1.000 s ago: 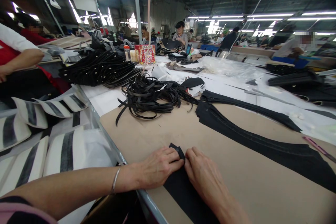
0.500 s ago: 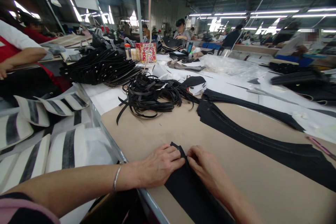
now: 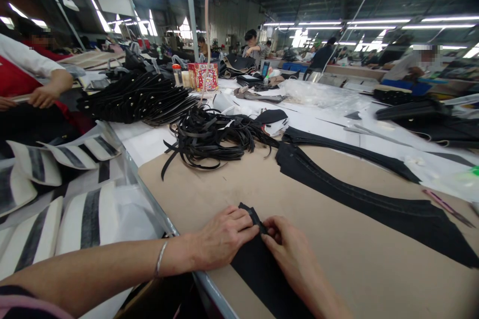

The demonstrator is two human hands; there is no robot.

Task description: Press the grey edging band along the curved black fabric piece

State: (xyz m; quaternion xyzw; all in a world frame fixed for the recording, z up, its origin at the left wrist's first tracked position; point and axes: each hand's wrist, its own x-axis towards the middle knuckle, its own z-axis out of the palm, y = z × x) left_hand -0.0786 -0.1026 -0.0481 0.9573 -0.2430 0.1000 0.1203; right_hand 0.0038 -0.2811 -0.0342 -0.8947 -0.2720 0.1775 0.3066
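Observation:
A long black fabric piece (image 3: 260,271) lies on the tan board near the front edge of the table. My left hand (image 3: 224,234), with a silver bangle at its wrist, is closed on the piece's far end, fingers curled and pressed onto it. Just to the right, my right hand (image 3: 286,244) pinches the same piece's right edge between thumb and fingers. The two hands are close together, with a narrow bit of folded black material showing between them. Part of the piece is hidden under my right hand and forearm.
Black straps (image 3: 217,137) lie tangled beyond my hands. More black curved pieces (image 3: 359,199) are to the right, by pink-handled snips (image 3: 445,207). Stacked black panels (image 3: 138,97) sit at the back left. White pieces with black stripes (image 3: 88,217) lie left of the metal table edge. Co-workers are around.
My right hand has closed in on the fabric's edge and now pinches it. My left hand stays on the far end. The view has shifted slightly; the co-worker at left has moved their hands.

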